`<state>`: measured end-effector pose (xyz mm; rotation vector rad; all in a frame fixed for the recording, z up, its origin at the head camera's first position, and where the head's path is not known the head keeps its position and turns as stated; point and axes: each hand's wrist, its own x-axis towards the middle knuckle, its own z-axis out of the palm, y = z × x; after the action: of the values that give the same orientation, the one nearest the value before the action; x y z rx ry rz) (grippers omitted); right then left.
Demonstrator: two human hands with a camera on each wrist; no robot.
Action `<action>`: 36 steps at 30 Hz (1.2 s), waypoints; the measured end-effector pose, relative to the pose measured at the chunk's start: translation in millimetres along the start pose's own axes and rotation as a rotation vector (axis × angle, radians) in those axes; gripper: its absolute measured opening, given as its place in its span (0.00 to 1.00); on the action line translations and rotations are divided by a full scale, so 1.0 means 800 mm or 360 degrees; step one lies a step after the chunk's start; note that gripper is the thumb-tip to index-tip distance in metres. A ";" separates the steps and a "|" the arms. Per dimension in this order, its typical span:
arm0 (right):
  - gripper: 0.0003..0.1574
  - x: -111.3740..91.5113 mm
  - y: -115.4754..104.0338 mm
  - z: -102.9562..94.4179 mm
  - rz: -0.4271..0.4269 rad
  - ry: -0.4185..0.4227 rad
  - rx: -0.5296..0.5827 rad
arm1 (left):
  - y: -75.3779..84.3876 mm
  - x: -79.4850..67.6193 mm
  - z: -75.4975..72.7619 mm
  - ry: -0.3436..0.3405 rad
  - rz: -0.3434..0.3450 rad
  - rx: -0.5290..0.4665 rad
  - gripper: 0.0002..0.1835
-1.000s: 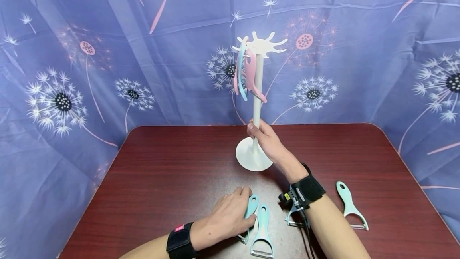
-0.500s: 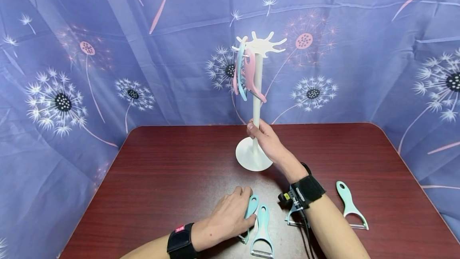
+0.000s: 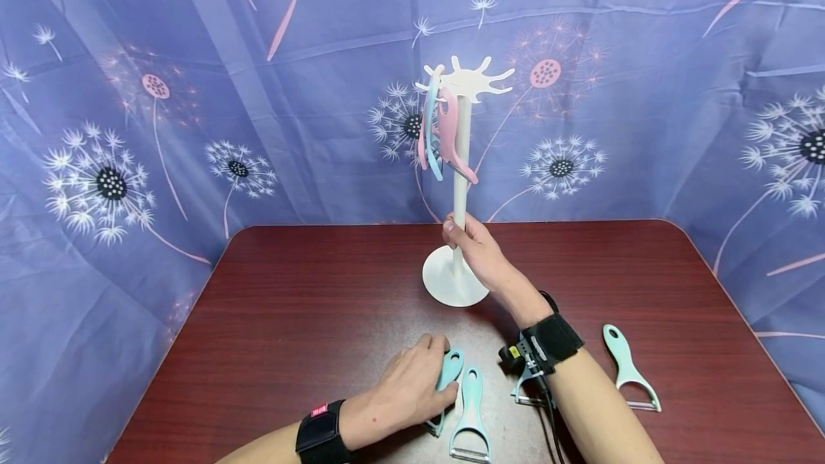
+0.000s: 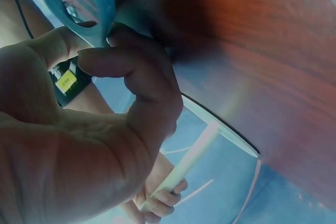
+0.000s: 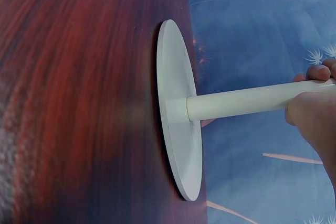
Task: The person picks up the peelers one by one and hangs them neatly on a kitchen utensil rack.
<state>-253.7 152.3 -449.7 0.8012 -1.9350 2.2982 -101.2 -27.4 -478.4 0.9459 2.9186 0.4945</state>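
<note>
A right hand (image 3: pixel 482 253) curls its fingers round a white stand (image 3: pixel 460 200) towards 12 o'clock on the red-brown counter (image 3: pixel 309 299); pink and blue peelers (image 3: pixel 447 127) hang from it. Near 6 o'clock, the left hand's (image 3: pixel 407 387) fingers pinch a teal peeler (image 3: pixel 450 369).

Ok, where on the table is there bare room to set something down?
The table is barest on the left, between its edge, the white stand and the left hand. Also back right, between the right forearm, rightmost peeler and back edge. Crowded at front middle: the held peeler, another peeler beside it, a third peeler partly behind the right wristband.
</note>
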 end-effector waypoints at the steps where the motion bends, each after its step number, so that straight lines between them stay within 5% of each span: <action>1: 0.14 0.000 0.000 0.000 0.0003 -0.0003 0.0001 | -0.001 0.000 -0.001 -0.0004 -0.0007 -0.0035 0.23; 11: 0.13 0.000 0.001 -0.002 0.0019 -0.0004 -0.0012 | -0.010 0.005 -0.010 0.0025 -0.0005 -0.0312 0.19; 19: 0.15 0.000 0.003 -0.002 -0.0011 -0.0016 -0.0016 | -0.022 0.013 -0.018 0.0152 0.0033 -0.0534 0.19; 36: 0.16 -0.001 0.000 -0.001 0.0016 -0.0006 -0.0064 | -0.038 0.024 -0.030 0.0351 0.0077 -0.0522 0.20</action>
<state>-253.6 153.5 -450.2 0.7946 -1.9846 2.2570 -137.3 -46.4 -463.5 0.9701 2.8675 1.1051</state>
